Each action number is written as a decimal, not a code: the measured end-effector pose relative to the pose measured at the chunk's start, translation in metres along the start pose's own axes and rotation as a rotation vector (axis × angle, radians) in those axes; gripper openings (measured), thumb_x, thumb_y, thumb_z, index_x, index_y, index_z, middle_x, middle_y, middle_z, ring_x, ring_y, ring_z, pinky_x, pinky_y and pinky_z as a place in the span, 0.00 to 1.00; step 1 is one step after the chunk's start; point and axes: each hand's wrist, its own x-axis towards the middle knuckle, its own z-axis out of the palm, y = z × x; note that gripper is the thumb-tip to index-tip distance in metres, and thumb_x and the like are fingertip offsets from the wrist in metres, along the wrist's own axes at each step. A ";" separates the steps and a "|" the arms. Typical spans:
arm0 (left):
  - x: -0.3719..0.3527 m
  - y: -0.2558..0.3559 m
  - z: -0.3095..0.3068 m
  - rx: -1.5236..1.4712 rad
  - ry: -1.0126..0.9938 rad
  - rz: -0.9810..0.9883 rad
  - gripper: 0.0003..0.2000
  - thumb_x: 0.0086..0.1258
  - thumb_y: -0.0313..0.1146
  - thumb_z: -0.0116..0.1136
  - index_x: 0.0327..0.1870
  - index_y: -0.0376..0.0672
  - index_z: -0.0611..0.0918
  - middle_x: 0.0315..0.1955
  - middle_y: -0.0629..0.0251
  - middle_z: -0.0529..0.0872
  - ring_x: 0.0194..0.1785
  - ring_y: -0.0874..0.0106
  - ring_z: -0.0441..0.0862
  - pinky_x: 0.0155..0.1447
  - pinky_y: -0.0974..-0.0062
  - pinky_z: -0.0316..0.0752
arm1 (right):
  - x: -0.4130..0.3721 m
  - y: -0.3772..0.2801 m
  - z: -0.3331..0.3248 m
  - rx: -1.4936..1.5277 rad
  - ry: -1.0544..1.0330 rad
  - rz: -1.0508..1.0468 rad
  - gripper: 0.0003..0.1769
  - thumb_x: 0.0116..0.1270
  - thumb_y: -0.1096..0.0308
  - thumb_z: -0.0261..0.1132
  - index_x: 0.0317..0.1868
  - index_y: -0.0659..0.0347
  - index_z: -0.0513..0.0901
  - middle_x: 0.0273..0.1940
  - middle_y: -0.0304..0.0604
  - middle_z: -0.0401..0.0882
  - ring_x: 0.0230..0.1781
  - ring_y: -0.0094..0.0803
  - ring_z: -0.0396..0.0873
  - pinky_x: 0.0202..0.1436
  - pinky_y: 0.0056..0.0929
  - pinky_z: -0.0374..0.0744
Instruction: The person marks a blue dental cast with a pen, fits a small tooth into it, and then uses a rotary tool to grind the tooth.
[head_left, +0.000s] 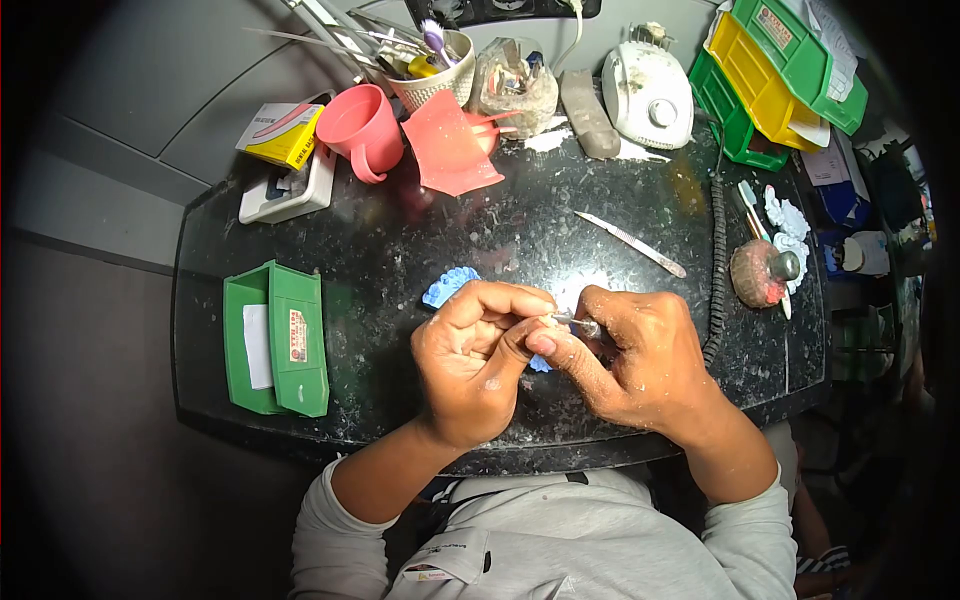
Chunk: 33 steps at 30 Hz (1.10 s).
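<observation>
My left hand (475, 365) pinches a small whitish piece (549, 320) between thumb and fingertips; it looks like a dental crown, mostly covered by the fingers. Closed around a rotary handpiece (590, 328), my right hand (645, 355) points its thin metal bur left at that piece. The two thumbs meet or nearly meet, and white dust clings to the right hand. Behind the left fingers lies a blue dental model (450, 286). Another bit of blue material (540, 364) shows below the hands. A scalpel (632, 244) rests on the black table beyond the right hand.
A green bin (312, 345) stands left. Along the back are a pink mug (362, 125), a pink sheet (450, 145), a tool cup (455, 75) and a white control unit (650, 95). A coiled cord (717, 260) and a brush-topped round pot (755, 275) sit right.
</observation>
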 end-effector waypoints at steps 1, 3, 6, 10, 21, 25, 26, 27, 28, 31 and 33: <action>0.000 -0.001 -0.001 -0.011 -0.029 0.030 0.07 0.79 0.20 0.66 0.52 0.29 0.81 0.46 0.53 0.89 0.47 0.74 0.89 0.55 0.75 0.85 | 0.000 0.000 0.000 0.000 0.000 -0.001 0.33 0.70 0.41 0.75 0.22 0.62 0.79 0.15 0.50 0.76 0.16 0.49 0.80 0.23 0.44 0.77; 0.000 -0.003 -0.002 -0.022 -0.058 0.058 0.06 0.81 0.18 0.62 0.53 0.28 0.82 0.48 0.55 0.90 0.49 0.76 0.88 0.55 0.77 0.85 | 0.000 0.000 0.000 0.007 -0.004 0.006 0.33 0.70 0.41 0.75 0.22 0.62 0.80 0.15 0.50 0.76 0.16 0.50 0.80 0.23 0.44 0.77; 0.000 -0.003 -0.002 -0.033 -0.055 0.073 0.06 0.81 0.18 0.62 0.53 0.28 0.82 0.47 0.55 0.90 0.48 0.76 0.88 0.55 0.78 0.85 | 0.000 0.000 0.000 0.007 -0.005 0.009 0.33 0.70 0.41 0.75 0.22 0.62 0.80 0.15 0.50 0.76 0.16 0.50 0.80 0.23 0.44 0.76; 0.001 -0.001 -0.002 -0.001 -0.056 0.055 0.05 0.81 0.17 0.61 0.53 0.27 0.82 0.46 0.56 0.90 0.48 0.77 0.88 0.55 0.78 0.85 | 0.000 0.001 0.000 -0.008 -0.002 0.007 0.33 0.70 0.41 0.75 0.22 0.62 0.80 0.16 0.50 0.77 0.16 0.49 0.80 0.23 0.44 0.76; 0.003 0.004 -0.002 0.118 -0.083 0.092 0.06 0.81 0.15 0.58 0.54 0.26 0.82 0.45 0.56 0.90 0.47 0.77 0.88 0.55 0.78 0.84 | -0.001 0.002 -0.004 -0.037 -0.001 0.009 0.33 0.69 0.40 0.76 0.21 0.61 0.78 0.16 0.48 0.77 0.16 0.48 0.80 0.23 0.43 0.76; 0.004 0.005 -0.004 0.120 -0.107 0.084 0.06 0.81 0.14 0.57 0.53 0.25 0.82 0.46 0.56 0.90 0.48 0.77 0.87 0.55 0.78 0.84 | -0.001 0.001 -0.003 -0.044 0.005 0.008 0.33 0.69 0.41 0.76 0.21 0.61 0.78 0.16 0.47 0.76 0.16 0.48 0.80 0.23 0.43 0.76; 0.004 0.005 -0.004 0.123 -0.114 0.080 0.05 0.81 0.14 0.57 0.53 0.25 0.82 0.47 0.56 0.90 0.48 0.77 0.87 0.55 0.78 0.84 | -0.001 0.001 -0.003 -0.043 0.006 0.008 0.33 0.69 0.41 0.76 0.21 0.61 0.78 0.16 0.47 0.76 0.16 0.48 0.80 0.23 0.43 0.76; 0.004 0.005 -0.005 0.123 -0.115 0.079 0.05 0.81 0.14 0.57 0.53 0.25 0.82 0.47 0.56 0.90 0.48 0.77 0.87 0.55 0.78 0.84 | -0.001 0.002 -0.003 -0.038 0.006 0.006 0.33 0.69 0.41 0.77 0.21 0.61 0.78 0.16 0.47 0.76 0.16 0.48 0.80 0.23 0.43 0.76; 0.005 0.005 -0.005 0.125 -0.123 0.084 0.05 0.81 0.14 0.57 0.53 0.25 0.82 0.47 0.55 0.90 0.48 0.77 0.87 0.55 0.78 0.84 | -0.001 0.002 -0.003 -0.033 0.007 0.003 0.33 0.69 0.42 0.77 0.21 0.61 0.78 0.16 0.47 0.76 0.16 0.48 0.80 0.23 0.44 0.76; 0.005 0.006 -0.006 0.134 -0.130 0.082 0.05 0.82 0.14 0.57 0.53 0.26 0.82 0.47 0.55 0.90 0.48 0.77 0.87 0.54 0.78 0.84 | -0.001 0.003 -0.002 -0.040 0.022 -0.017 0.32 0.68 0.42 0.77 0.21 0.61 0.78 0.16 0.47 0.76 0.16 0.48 0.80 0.23 0.43 0.76; 0.005 0.006 -0.006 0.141 -0.129 0.078 0.05 0.82 0.14 0.57 0.52 0.26 0.82 0.47 0.55 0.90 0.48 0.77 0.87 0.54 0.78 0.84 | -0.001 0.003 -0.003 -0.042 0.020 -0.016 0.32 0.68 0.43 0.78 0.21 0.61 0.78 0.16 0.48 0.76 0.16 0.48 0.80 0.23 0.43 0.76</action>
